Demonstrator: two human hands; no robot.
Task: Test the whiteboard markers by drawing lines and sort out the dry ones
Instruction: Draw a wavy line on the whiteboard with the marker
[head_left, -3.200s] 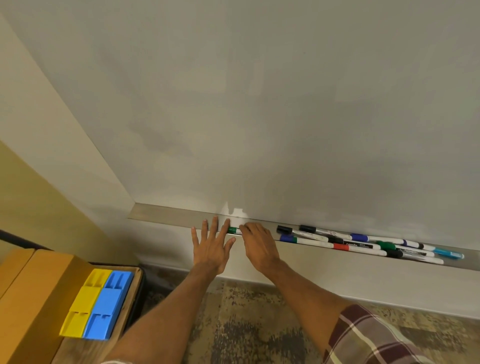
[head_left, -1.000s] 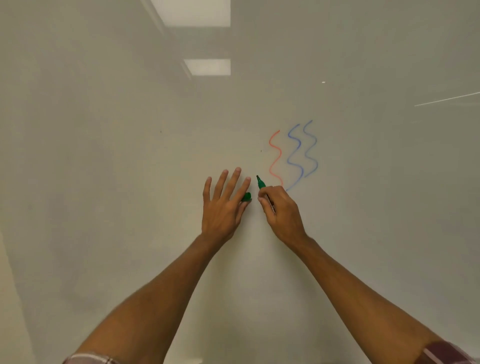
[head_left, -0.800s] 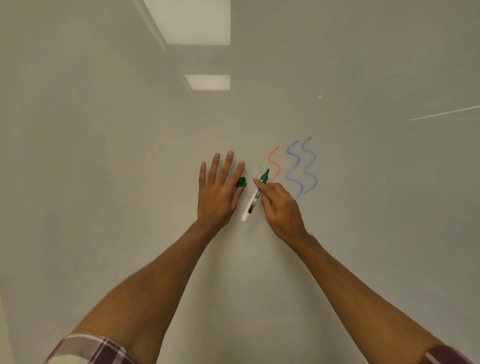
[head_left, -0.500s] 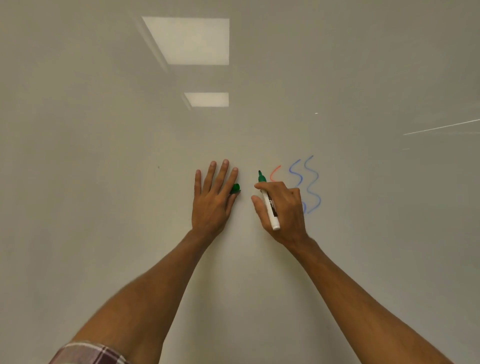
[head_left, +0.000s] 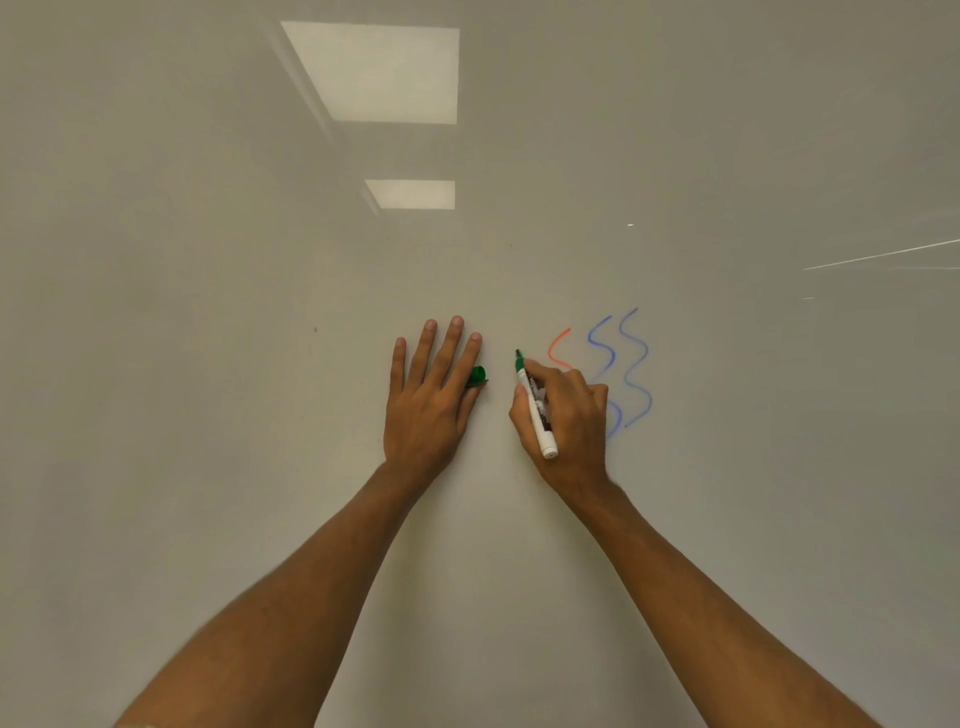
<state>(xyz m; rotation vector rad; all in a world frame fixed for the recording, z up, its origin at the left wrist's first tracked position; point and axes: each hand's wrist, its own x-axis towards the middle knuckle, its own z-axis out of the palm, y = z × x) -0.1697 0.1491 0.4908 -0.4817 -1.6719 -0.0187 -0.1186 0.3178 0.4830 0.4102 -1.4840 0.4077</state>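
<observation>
Right hand (head_left: 569, 415) round marker (head_left: 540, 422); left (head_left: 426, 410), cap (head_left: 477, 375)

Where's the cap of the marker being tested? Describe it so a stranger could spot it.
On the whiteboard, left of the coloured squiggles, the left hand lies spread flat. The cap pokes out between its forefinger and thumb: a short green stub, unlike the long white marker with a green tip in the right hand.
</observation>
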